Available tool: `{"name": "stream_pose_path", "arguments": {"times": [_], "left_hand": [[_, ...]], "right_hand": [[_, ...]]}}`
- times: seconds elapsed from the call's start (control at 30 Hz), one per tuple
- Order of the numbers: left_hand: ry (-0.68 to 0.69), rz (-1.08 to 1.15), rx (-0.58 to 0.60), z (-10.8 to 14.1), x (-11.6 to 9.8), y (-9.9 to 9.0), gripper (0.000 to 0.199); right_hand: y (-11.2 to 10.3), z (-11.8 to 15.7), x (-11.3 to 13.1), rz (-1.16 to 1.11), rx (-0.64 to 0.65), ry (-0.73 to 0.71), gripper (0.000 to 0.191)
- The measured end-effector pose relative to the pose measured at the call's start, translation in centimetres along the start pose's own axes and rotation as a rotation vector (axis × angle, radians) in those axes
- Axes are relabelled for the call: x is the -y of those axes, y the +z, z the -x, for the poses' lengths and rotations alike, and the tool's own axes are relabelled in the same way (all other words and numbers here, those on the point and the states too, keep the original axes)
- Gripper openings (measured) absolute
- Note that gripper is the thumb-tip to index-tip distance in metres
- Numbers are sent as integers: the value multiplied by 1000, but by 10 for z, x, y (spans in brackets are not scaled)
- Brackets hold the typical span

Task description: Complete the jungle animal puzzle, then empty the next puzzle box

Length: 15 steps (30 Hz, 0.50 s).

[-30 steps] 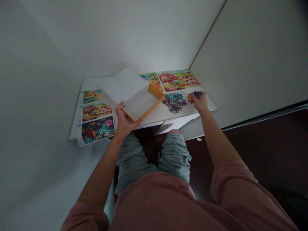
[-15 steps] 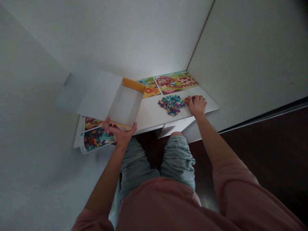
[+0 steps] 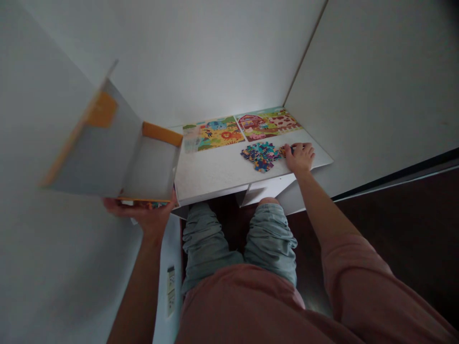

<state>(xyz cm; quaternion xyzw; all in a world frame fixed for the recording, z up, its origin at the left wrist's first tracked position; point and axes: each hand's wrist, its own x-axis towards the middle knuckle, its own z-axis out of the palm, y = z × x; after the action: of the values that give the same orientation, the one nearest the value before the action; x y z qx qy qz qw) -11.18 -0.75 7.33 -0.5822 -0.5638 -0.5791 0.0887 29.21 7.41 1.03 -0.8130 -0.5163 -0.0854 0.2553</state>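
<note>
My left hand [image 3: 152, 217] grips the near side of an open cardboard box [image 3: 152, 167] with orange edges, at the left end of the white desk. The box's grey lid [image 3: 103, 148] stands raised on its left. At the desk's right end my right hand [image 3: 300, 156] rests with curled fingers on a small bunch of orange and dark puzzle pieces [image 3: 283, 151]. A heap of blue and purple puzzle pieces [image 3: 261, 155] lies just left of that hand. Behind the heap are a farm picture [image 3: 267, 123] and a lion picture [image 3: 222, 134], both flat.
The white desk [image 3: 204, 172] meets a wall at the back and a pale panel [image 3: 376, 95] on the right. My knees are under its front edge. A wall socket [image 3: 171, 291] shows at the lower left.
My left hand and the box have moved left, and the lid has swung more upright. More of the lion picture shows. My right hand stays at the pieces.
</note>
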Motion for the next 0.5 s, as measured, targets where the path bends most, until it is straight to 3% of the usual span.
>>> {"name": "stream_pose_path", "arguments": {"times": [0.2, 0.33, 0.5], "left_hand": [[-60, 202, -166, -1, 19, -8, 83], [-91, 311, -127, -12, 26, -11, 70], [-146, 184, -41, -41, 64, 5, 65]], "right_hand": [[-4, 3, 5, 31, 24, 18, 39], [-7, 5, 8, 42, 50, 31, 39], [-12, 6, 10, -4, 94, 1, 42]]}}
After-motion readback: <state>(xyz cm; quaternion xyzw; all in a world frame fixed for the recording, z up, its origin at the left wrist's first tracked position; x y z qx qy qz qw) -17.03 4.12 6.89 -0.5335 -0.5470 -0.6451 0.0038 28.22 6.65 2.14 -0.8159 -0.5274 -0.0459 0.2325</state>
